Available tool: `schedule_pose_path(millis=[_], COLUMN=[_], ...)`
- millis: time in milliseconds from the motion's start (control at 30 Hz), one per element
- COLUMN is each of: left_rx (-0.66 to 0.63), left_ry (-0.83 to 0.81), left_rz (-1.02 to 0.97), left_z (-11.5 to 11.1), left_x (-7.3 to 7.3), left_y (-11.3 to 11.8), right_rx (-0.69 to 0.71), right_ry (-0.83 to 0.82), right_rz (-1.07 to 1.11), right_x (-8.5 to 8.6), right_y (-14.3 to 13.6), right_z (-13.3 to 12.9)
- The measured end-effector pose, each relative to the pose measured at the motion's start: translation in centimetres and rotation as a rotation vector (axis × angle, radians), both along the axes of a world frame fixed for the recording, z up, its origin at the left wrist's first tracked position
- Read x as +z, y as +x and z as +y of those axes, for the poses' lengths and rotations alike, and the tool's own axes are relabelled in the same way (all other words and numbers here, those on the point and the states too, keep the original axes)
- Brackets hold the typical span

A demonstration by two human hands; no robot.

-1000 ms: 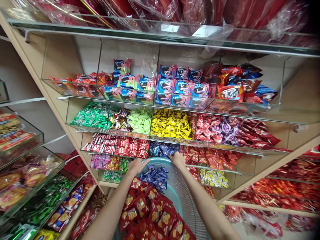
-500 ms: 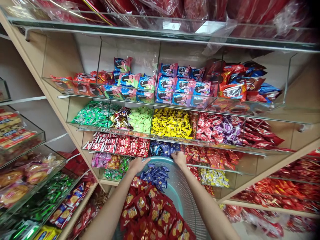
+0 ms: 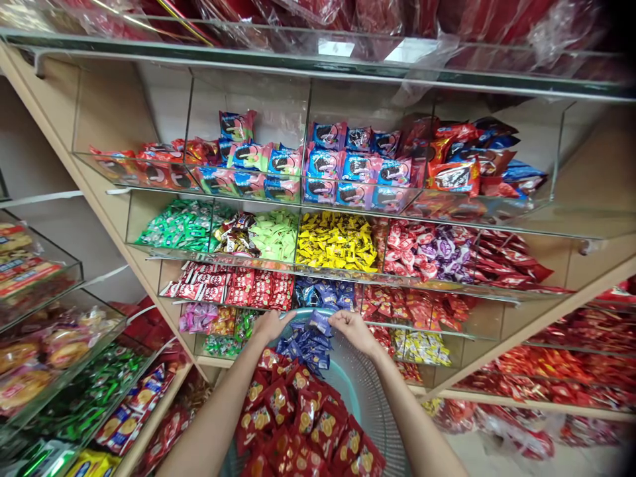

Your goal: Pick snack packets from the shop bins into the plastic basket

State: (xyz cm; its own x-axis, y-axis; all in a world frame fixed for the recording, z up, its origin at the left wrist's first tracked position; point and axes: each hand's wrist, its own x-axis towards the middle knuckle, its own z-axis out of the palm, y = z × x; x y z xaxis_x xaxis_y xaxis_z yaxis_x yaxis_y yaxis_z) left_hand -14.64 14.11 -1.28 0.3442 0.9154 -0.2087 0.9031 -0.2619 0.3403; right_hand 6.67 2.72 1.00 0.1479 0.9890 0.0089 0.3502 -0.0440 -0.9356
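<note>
While the left hand (image 3: 269, 325) grips the far left part of the rim of the teal basket (image 3: 368, 396), its thumb lying along the edge, the right hand (image 3: 352, 328) pinches a single blue packet (image 3: 320, 322) between thumb and fingertips. That packet lies at the left end of the right hand's grip, its near-right corner region by the fingertips and most of it sticking out to the left, over the far part of the basket. It sits to the right of the left thumb, apart from it, and just above the loose blue packets (image 3: 304, 350) heaped at the far end inside the basket; whether it touches them I cannot tell. Nearer, between the two forearms, a larger pile of red packets (image 3: 298, 417) with orange-slice prints fills the left and middle of the basket, leaving its right wall bare.

Just beyond the far rim, a shelf compartment holds more dark blue packets (image 3: 328, 293), with red-and-white packets (image 3: 213, 283) to its left and red-orange packets (image 3: 392, 303) to its right. Yellow packets (image 3: 338, 242) fill a compartment on the shelf above.
</note>
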Motion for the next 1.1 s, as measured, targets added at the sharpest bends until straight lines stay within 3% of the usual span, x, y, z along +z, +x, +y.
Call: schedule_pose_path(millis=[100, 233, 433, 633, 867, 1100], left_rx=[0.006, 0.014, 0.012, 0.014, 0.018, 0.011], left_ry=[0.006, -0.003, 0.003, 0.0, -0.02, 0.003], left_rz=[0.002, 0.004, -0.003, 0.006, 0.009, 0.001], left_z=[0.0, 0.1, 0.2, -0.1, -0.2, 0.1], left_x=[0.0, -0.1, -0.4, 0.2, 0.4, -0.2], left_y=[0.0, 0.0, -0.1, 0.0, 0.0, 0.0], right_rx=[0.152, 0.212, 0.226, 0.239, 0.252, 0.226], right_ry=[-0.103, -0.176, -0.147, -0.144, -0.141, -0.113], right_rz=[0.009, -0.101, -0.266, -0.29, -0.365, -0.355], right_x=[-0.2, -1.2, -2.4, -2.3, -3.8, -3.2], right_y=[-0.7, -0.7, -0.7, -1.6, -2.3, -2.3], right_z=[-0.4, -0.6, -0.6, -0.7, -0.5, -0.4])
